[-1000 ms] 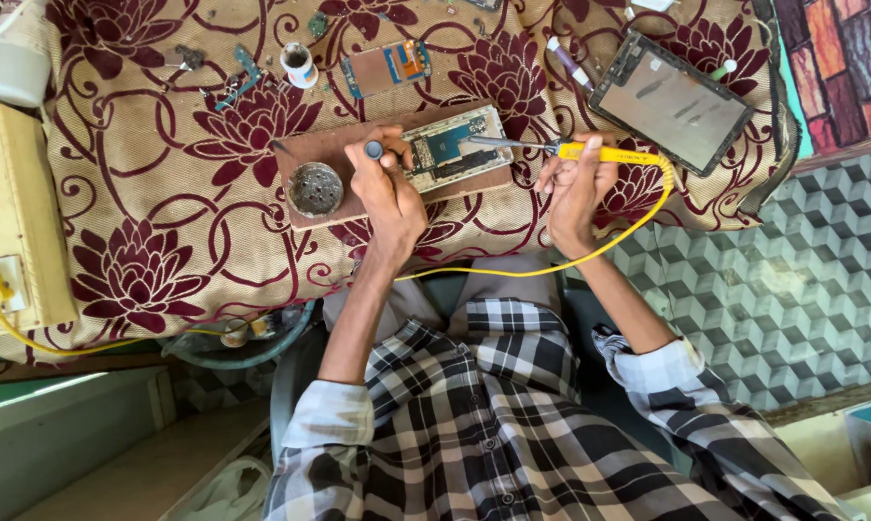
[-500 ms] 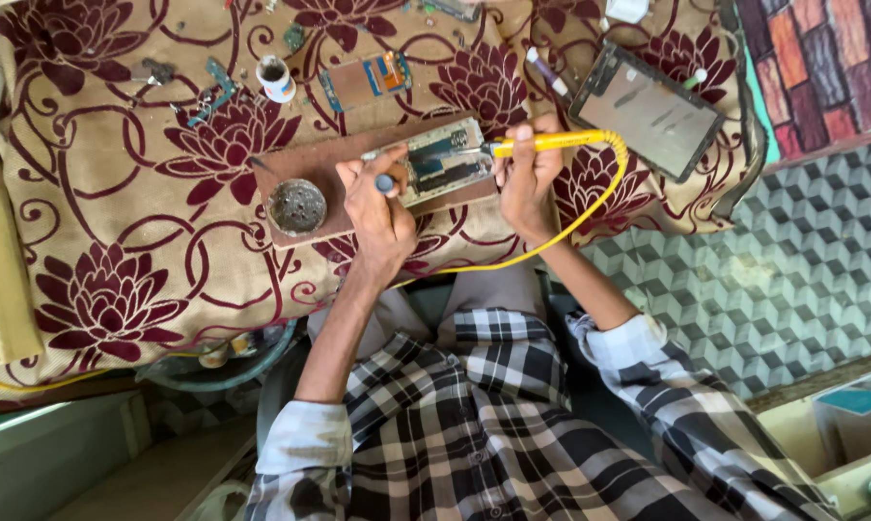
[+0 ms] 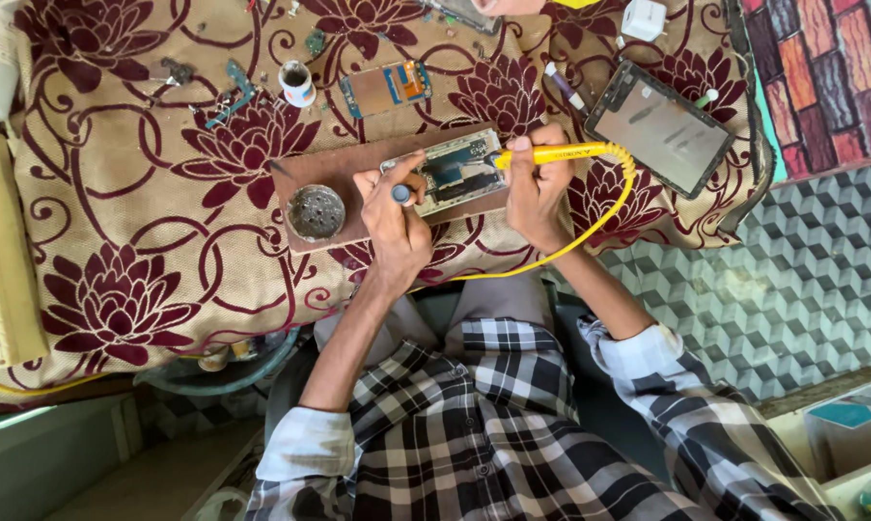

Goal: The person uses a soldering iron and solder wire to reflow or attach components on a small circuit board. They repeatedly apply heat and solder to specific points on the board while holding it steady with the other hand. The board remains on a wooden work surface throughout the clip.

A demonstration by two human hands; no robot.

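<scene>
Since the earlier frames both hands have kept their places on the board while the head camera shifted, so the tablet now sits further right in view. At far left lies a cream-coloured box (image 3: 1,260) on the flowered cloth (image 3: 146,241), then a small white pot (image 3: 297,83) and a loose circuit board (image 3: 387,87) further up. On the brown wooden board (image 3: 310,174) a round metal tin (image 3: 317,212) lies just left of the left hand (image 3: 397,227), which is closed around a small dark-tipped tool (image 3: 400,194), its fingertips pressing the near edge of the opened phone (image 3: 455,172). That phone lies between the hands, its long axis running left to right. The right hand (image 3: 537,193) is curled tight round the yellow soldering iron (image 3: 556,152), which points leftward along the same axis, its tip at the phone's right end; this hand is the nearer to the working spot. A yellow cord (image 3: 590,227) loops down from the handle. Further right rests a dark tablet (image 3: 662,127).
</scene>
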